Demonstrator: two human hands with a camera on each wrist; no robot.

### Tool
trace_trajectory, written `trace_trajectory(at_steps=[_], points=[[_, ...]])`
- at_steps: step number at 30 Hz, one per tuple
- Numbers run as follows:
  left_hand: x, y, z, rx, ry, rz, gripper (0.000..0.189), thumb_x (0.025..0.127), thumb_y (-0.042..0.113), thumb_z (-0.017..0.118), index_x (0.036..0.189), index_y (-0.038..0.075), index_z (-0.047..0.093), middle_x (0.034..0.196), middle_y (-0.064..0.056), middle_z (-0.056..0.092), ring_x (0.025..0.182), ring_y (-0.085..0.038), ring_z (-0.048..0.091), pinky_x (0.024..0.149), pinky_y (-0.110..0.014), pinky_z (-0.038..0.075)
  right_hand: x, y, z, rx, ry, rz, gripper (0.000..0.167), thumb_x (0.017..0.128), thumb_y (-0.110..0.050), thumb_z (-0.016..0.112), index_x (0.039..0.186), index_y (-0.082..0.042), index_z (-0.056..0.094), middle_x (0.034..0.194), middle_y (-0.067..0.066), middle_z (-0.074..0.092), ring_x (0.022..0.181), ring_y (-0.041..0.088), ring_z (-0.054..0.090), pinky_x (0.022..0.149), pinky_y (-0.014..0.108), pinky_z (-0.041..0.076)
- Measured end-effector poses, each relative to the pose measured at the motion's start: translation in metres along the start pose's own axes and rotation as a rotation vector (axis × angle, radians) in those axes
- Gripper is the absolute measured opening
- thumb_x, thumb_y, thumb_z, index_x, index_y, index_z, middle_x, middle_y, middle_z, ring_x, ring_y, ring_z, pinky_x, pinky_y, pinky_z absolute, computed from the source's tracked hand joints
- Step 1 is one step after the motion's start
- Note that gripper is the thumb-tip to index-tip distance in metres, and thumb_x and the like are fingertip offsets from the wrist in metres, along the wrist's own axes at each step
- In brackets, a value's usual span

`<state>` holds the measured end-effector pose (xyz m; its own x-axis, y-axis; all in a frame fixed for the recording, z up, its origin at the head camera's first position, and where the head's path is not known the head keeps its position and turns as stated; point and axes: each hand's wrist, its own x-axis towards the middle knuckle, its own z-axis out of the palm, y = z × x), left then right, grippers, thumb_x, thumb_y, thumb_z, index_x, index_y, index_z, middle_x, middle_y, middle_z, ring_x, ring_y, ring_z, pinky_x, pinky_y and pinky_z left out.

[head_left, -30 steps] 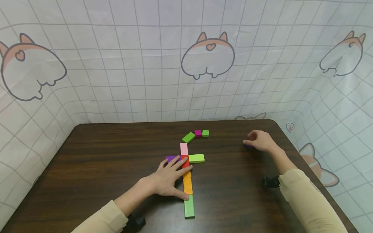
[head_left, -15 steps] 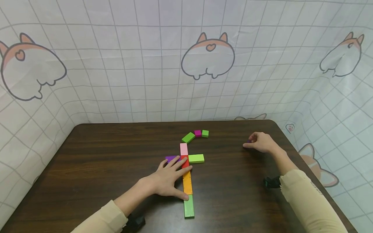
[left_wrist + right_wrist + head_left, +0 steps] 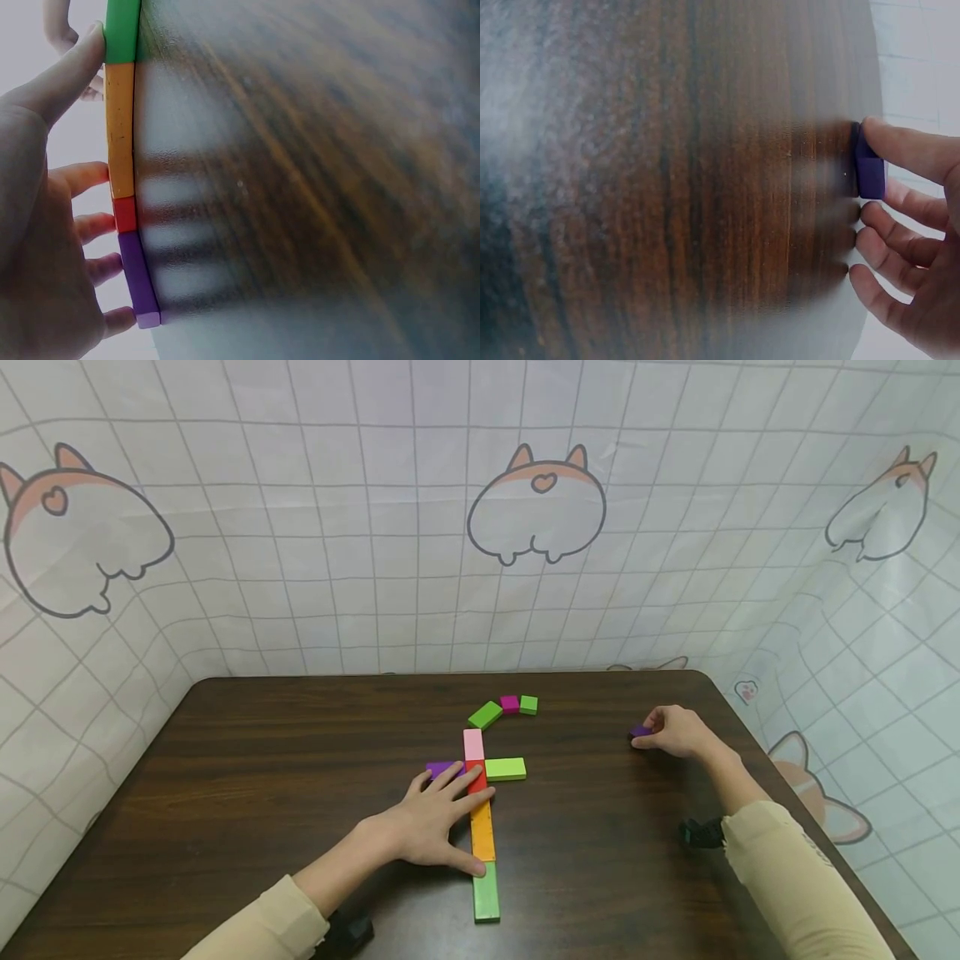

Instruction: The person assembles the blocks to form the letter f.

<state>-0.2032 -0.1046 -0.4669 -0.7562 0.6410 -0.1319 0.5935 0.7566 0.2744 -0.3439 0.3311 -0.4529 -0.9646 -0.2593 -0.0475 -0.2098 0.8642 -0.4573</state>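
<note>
My left hand (image 3: pixel 431 822) lies with fingers spread and straight over a column of blocks. Its fingertips touch the red block (image 3: pixel 477 783) and the purple block (image 3: pixel 138 274), and the thumb rests by the joint of the orange block (image 3: pixel 483 831) and the green block (image 3: pixel 486 893). At the table's right side, my right hand (image 3: pixel 678 732) pinches a small dark purple block (image 3: pixel 641 732) between thumb and index finger. In the right wrist view this purple block (image 3: pixel 871 174) sits at or just above the tabletop; I cannot tell which.
Above the red block stands a pink block (image 3: pixel 473 744), with a lime block (image 3: pixel 506 768) to the right. Farther back, a tilted green block (image 3: pixel 485 715), a magenta block (image 3: pixel 510 703) and a small green block (image 3: pixel 528 704) form a curve. Patterned cloth (image 3: pixel 337 568) hangs behind the table (image 3: pixel 262 777).
My right hand has moved slightly right and nearer to me, and more of the purple block in its pinch shows. My left hand and the other blocks have stayed put.
</note>
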Motion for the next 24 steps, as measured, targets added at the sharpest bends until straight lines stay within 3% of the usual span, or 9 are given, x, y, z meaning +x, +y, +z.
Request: trace_trajectory(at_steps=[24], points=[[0.004, -0.016, -0.009, -0.018, -0.026, 0.018, 0.102, 0.082, 0.078, 0.065, 0.164, 0.026, 0.031, 0.172, -0.004, 0.012, 0.156, -0.033, 0.004, 0.115, -0.071, 0.007, 0.014, -0.012, 0.0, 0.007, 0.055, 0.036, 0.04, 0.089, -0.027, 0.08, 0.103, 0.006, 0.064, 0.092, 0.014, 0.065, 0.082, 0.028, 0.058, 0.071, 0.039, 0.048]])
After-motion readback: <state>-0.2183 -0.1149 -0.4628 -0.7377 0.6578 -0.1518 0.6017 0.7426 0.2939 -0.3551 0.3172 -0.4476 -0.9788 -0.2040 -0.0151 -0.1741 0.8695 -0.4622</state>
